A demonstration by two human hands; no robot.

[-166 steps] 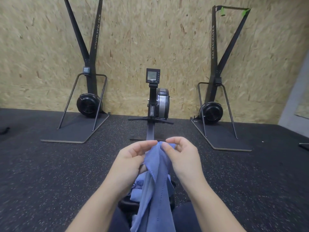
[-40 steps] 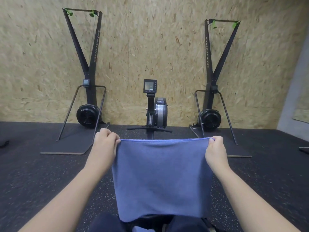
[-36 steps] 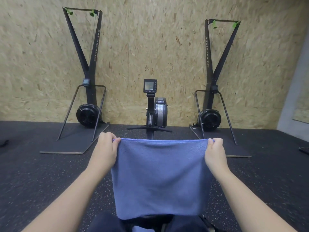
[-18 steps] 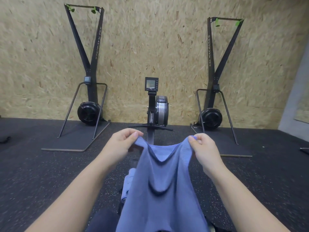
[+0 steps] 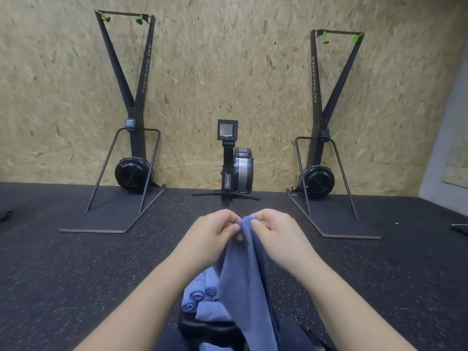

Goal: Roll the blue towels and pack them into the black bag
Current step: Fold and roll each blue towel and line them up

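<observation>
I hold one blue towel (image 5: 244,279) up in front of me, folded lengthwise so it hangs as a narrow strip. My left hand (image 5: 211,235) and my right hand (image 5: 277,234) pinch its top corners, fingertips almost touching. Below them, several rolled blue towels (image 5: 200,297) lie on a dark rounded surface at the bottom centre. Whether that surface is the black bag (image 5: 210,330) or a seat, I cannot tell; the hanging towel and my arms hide much of it.
A rowing machine (image 5: 234,165) stands straight ahead, its rail running toward me. Two ski machines (image 5: 131,127) (image 5: 320,138) on flat base boards flank it against the chipboard wall. Dark speckled rubber floor (image 5: 76,274) spreads on both sides.
One second ago the towel was stretched wide between my hands. Both hands have since come together at the centre, folding the towel in half lengthwise.
</observation>
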